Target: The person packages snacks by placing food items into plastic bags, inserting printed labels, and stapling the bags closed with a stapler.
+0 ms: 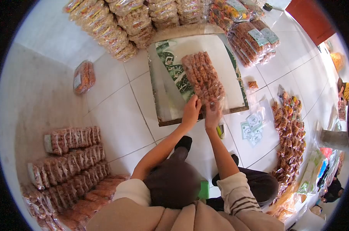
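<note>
A clear plastic bag of reddish-brown snacks (pixel 203 75), packed in long rows, lies on a low board (pixel 166 111) with a white and green printed top. My left hand (pixel 191 111) pinches the near left corner of this bag, fingers closed. Close beside it, my right hand (pixel 213 115) grips the loose plastic at the bag's near end. Its fingertips are partly veiled by the shiny film. Several pale green printed labels (pixel 253 125) lie on the floor right of the board.
Packed snack bags (pixel 76 144) are stacked at lower left. One bag (pixel 84 77) rests by the wall. Pale snack packs (pixel 124 23) and labelled packs (pixel 255 38) stand behind the board. A long row of small packets (pixel 292 134) runs along the right. A green object (pixel 204 189) is between my legs.
</note>
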The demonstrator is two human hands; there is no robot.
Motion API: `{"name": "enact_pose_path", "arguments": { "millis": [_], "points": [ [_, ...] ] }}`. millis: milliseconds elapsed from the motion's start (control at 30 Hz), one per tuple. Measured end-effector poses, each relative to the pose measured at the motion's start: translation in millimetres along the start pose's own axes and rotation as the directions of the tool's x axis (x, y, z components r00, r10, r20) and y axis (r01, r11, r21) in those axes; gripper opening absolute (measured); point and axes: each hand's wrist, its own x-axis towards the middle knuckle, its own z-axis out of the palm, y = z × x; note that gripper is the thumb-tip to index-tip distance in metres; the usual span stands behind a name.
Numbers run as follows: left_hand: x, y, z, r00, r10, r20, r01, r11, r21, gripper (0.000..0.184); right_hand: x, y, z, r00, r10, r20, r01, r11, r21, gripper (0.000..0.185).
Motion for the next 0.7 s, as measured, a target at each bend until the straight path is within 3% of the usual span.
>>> {"name": "enact_pose_path", "arguments": {
  "millis": [67,267,400,500,533,567,600,667,700],
  "points": [
    [2.8,2.3,-1.1,1.0,0.023,0.014,-0.023,0.999,0.032,0.019,2.6,-0.6,3.7,0.985,-0.132,-0.109,0.149,0.976,0.16,0.022],
    [1.1,11.5,-0.9,0.997,-0.072,0.029,0.072,0.997,0.02,0.022,4.1,11.5,-7.5,0.985,-0.173,-0.013,0.174,0.98,0.099,0.016],
    [0.9,11.2,-2.4,0.996,-0.082,0.042,0.081,0.997,0.016,0.023,4.0,15.8,-9.3,0.986,-0.165,0.011,0.161,0.972,0.171,0.015],
    [5.5,15.5,-2.0,0.98,-0.199,0.029,0.196,0.977,0.089,0.016,-4.8,16.1,-23.3,0.996,-0.044,0.082,0.028,0.982,0.187,0.018],
    [10.4,16.2,-2.4,0.989,0.1,-0.112,-0.076,0.976,0.203,0.015,-9.0,15.6,-22.8,0.998,-0.011,-0.059,0.025,0.971,0.24,0.022],
    [15.7,20.3,-3.1,0.892,0.4,-0.212,-0.314,0.884,0.346,0.02,-11.3,16.6,-22.0,0.98,0.03,-0.196,0.029,0.956,0.292,0.026],
    [23.3,29.7,-4.1,0.892,0.401,-0.209,-0.316,0.884,0.344,0.02,-10.4,21.6,-20.8,0.98,0.032,-0.199,0.028,0.956,0.291,0.026],
    [43.2,42.4,-4.1,0.863,0.486,0.134,-0.493,0.758,0.427,0.033,-5.1,26.2,-19.0,0.971,-0.207,-0.123,0.213,0.976,0.041,0.048],
    [52.1,43.2,-1.9,0.864,0.487,0.13,-0.492,0.759,0.427,0.033,-2.8,25.8,-18.2,0.97,-0.21,-0.121,0.217,0.975,0.04,0.048]
  ]
}}
